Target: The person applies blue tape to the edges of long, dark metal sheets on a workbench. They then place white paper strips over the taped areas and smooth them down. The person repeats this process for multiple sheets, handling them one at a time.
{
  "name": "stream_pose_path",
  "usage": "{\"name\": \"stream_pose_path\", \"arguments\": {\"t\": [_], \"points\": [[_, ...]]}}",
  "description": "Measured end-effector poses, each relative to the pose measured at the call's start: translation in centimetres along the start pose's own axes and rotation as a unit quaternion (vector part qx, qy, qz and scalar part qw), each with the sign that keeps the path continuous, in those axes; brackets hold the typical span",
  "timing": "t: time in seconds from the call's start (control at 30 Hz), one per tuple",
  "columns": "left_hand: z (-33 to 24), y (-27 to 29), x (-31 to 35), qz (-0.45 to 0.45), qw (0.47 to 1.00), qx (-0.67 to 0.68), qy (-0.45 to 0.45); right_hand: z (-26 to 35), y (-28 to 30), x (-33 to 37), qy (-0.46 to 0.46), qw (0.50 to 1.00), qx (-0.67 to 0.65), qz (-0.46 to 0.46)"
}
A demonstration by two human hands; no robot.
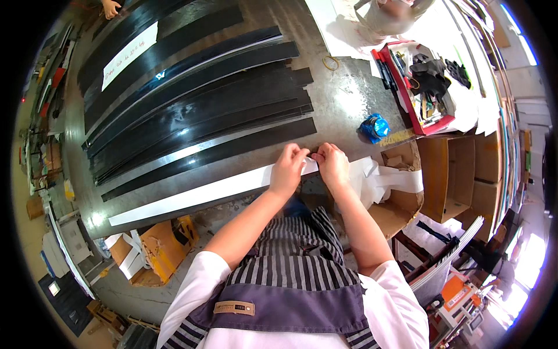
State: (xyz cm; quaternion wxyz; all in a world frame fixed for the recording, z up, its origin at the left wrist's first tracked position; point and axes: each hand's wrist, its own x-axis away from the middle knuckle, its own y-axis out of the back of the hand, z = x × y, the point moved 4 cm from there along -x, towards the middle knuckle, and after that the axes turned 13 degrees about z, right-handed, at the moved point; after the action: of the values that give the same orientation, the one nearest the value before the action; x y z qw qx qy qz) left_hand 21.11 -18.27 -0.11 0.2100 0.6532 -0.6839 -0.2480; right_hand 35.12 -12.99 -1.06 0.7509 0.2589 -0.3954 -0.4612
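Note:
A long white-backed strip lies along the near edge of the metal table. My left hand and my right hand meet at the strip's right end, fingers pinched on it. White backing paper trails off to the right of my right hand. Several long black strips lie side by side further back on the table, one carrying a white label.
A red tray with tools and black gloves stands at the table's right end, a crumpled blue item beside it. Open cardboard boxes sit below on the right. Another person's hand shows at the far left corner.

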Motion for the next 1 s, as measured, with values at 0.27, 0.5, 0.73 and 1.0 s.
{"name": "stream_pose_path", "arguments": {"t": [0.27,0.5,0.73,1.0], "points": [[2.8,2.0,3.7,0.088,0.986,-0.053,-0.129,0.1,-0.3,0.2,-0.03,0.999,0.005,-0.018],[4.3,2.8,5.8,0.092,0.984,-0.06,-0.137,-2.4,2.2,-0.2,-0.016,0.982,-0.185,-0.045],[4.1,2.9,5.8,0.079,0.984,-0.062,-0.148,-9.4,10.4,-3.4,-0.089,0.969,0.095,-0.21],[4.4,2.9,6.1,0.077,0.986,-0.068,-0.13,-0.1,4.7,2.9,0.09,0.989,0.015,-0.115]]}}
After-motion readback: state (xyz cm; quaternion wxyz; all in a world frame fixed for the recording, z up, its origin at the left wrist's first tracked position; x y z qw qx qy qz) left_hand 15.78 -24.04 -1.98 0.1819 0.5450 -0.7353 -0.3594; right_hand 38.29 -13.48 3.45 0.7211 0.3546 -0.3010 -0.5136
